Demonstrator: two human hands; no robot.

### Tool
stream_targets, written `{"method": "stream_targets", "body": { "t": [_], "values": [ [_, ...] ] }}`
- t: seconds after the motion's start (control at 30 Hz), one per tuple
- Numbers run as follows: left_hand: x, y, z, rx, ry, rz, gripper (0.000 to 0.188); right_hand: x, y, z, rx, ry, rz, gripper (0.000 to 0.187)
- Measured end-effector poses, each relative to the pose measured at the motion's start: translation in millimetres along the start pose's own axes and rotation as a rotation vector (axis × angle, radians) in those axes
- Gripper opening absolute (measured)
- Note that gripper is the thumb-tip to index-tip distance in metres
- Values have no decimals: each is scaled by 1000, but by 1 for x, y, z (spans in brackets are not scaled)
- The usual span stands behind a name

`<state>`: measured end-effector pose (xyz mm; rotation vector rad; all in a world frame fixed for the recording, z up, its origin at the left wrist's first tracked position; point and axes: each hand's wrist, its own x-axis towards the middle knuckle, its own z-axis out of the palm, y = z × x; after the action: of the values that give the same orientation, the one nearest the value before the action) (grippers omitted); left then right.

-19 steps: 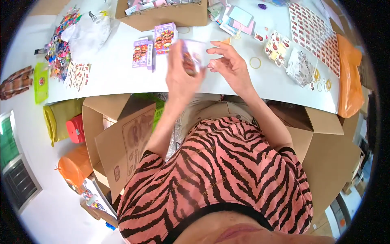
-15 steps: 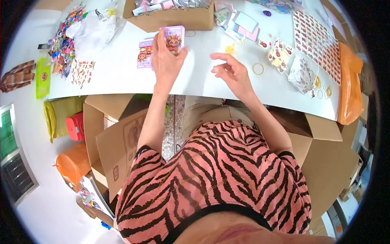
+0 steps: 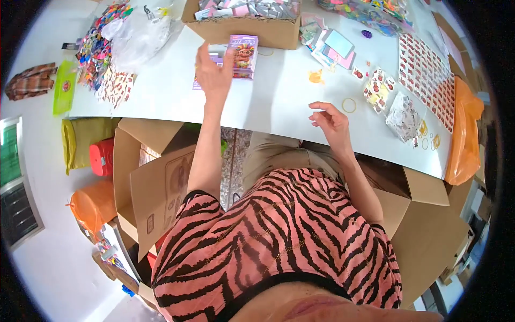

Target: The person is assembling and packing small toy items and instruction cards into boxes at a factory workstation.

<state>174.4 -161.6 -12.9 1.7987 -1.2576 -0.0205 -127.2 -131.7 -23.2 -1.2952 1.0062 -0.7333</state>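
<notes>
Purple printed packs with a cartoon figure lie on the white table (image 3: 268,102) in front of the cardboard box. The uppermost purple pack (image 3: 244,53) shows whole, stacked on another whose edge peeks out below. Just left of it, my left hand (image 3: 214,78) hovers with fingers spread, holding nothing, and covers most of another purple pack (image 3: 197,84). My right hand (image 3: 333,124) is raised near the table's front edge, fingers loosely bent and apart, with nothing visible in them. The nearest thing to it is a yellow rubber band (image 3: 349,105).
A cardboard box (image 3: 241,33) full of small packets stands at the back. Colourful small pieces (image 3: 102,48) and a clear plastic bag (image 3: 142,43) lie left. Right are cards (image 3: 338,43), a sticker sheet (image 3: 426,75) and bagged stickers (image 3: 403,115). Open cartons (image 3: 163,188) stand below the table edge.
My left hand has let go of the upper purple pack and moved left, fingers spreading. My right hand has drawn back toward the table's front edge. The whole view has shifted slightly.
</notes>
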Motion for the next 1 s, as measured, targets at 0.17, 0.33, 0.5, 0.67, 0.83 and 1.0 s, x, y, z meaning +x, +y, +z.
{"method": "stream_targets", "body": {
  "t": [0.17, 0.33, 0.5, 0.67, 0.83, 1.0],
  "values": [
    [-5, -56, -16, 494, -64, -71, 70, -3, 14, -8, 7, 12, 23, 18],
    [-15, -62, -11, 608, -285, -235, 76, -4, 11, -3, 43, 4, 29, 18],
    [-14, -58, -18, 469, -251, -274, 80, -4, 12, -4, 35, -5, 15, 18],
    [-14, -44, -41, 221, -82, -300, 89, -6, 8, -4, 28, -1, 21, 18],
    [-24, 18, -64, -547, -90, -363, 85, -1, -7, -9, -38, -78, -15, 19],
    [-57, 74, -47, -1229, -411, -434, 86, 9, -41, -13, -47, -135, -87, 26]
  ]
}}
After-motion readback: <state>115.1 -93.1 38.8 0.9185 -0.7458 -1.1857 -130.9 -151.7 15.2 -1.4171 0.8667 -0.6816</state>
